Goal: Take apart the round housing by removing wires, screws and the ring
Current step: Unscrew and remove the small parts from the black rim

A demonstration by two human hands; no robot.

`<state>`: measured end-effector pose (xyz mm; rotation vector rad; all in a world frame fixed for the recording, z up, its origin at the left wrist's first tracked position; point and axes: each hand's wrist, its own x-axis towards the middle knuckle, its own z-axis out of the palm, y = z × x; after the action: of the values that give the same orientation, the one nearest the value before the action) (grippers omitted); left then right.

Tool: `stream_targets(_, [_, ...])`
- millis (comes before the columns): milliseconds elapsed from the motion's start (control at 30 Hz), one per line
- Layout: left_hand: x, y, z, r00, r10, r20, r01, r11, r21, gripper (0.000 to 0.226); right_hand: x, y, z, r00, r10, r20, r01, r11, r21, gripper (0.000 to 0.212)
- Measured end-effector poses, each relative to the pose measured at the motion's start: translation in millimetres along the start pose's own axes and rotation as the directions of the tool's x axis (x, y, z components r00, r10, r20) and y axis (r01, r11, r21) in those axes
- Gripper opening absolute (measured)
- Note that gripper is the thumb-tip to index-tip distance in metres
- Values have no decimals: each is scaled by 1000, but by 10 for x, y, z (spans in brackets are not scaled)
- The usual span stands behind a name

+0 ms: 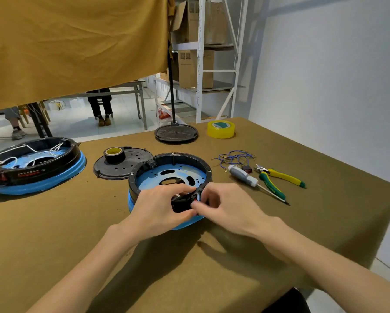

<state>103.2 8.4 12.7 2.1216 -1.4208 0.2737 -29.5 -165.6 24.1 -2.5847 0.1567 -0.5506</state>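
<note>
Round housing: blue base, black ring, seemingly wire-free.

Probably workshop: tools, storage shelving.

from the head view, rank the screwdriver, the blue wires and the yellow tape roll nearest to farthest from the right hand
Measured from the right hand, which rests at the near rim of the round housing:
1. Screwdriver, just to the right of the hand on the table.
2. Blue wires, beyond the screwdriver's handle, farther back.
3. Yellow tape roll, near the table's far edge.
</note>
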Motion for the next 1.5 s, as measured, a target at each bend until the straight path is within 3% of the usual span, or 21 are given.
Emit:
stream_targets(67, [-2, -30, -26, 999, 3, 49, -4, 1000, 9, 59, -34, -70, 72, 999, -29, 18, 31, 994, -104, 30])
stream_targets(167, [-11, -45, -51, 996, -1, 91, 0, 1000, 18, 65, -27, -119, 74, 999, -39, -9, 38, 997, -74, 22])
stream_targets(300, [-22, -6, -3, 1000, -7, -19, 7, 1000, 16, 53, -123, -42, 38, 998, -63, -32, 63, 998, 10, 23])
stream_targets(433, [-43, 66, 84, 986, -19, -166, 21, 1000, 14, 42, -95, 322, -118, 975, 116, -187, -82, 980, 183, 17])
stream_targets(533, [-71, 100, 156, 962, 19, -271, -13, 1000, 26, 36, 89, 718, -266, 911, 264, -318, -249, 965, 88, 13])
stream_targets(667, [-81, 93, 203, 944, 83, -318, -62, 995, 75, 34, 350, 1106, -373, 884, 326, -336, -384, 915, -121, 15])
stream_targets(800, [-70, 96, 208, 945, 86, -315, -66, 995, 75, 33, 494, 1260, -339, 907, 298, -297, -400, 832, -384, 19])
stream_targets(933, [-66, 97, 197, 950, 79, -302, -59, 995, 76, 32, 462, 1273, -282, 901, 299, -314, -424, 762, -490, 28])
stream_targets(1000, [-63, 101, 188, 953, 80, -293, -59, 995, 78, 33, 395, 1227, -259, 899, 260, -354, -409, 788, -460, 32])
stream_targets(1067, [-67, 98, 180, 955, 87, -285, -64, 994, 89, 34, 330, 1162, -237, 928, 175, -329, -295, 884, -363, 28])
stream_targets(1200, [-66, 95, 159, 960, 98, -262, -74, 992, 101, 33, 219, 1054, -208, 998, 63, -9, -61, 906, -419, 35])
stream_targets(1367, [-116, 111, 55, 980, 91, -178, -89, 996, 19, 34, 210, 1056, -227, 981, 189, -51, -194, 905, -379, 38])
stream_targets(1500, [-150, 97, -115, 999, -9, -51, -2, 979, -204, 35, 240, 1001, -163, 962, 246, -120, -272, 896, -351, 45])
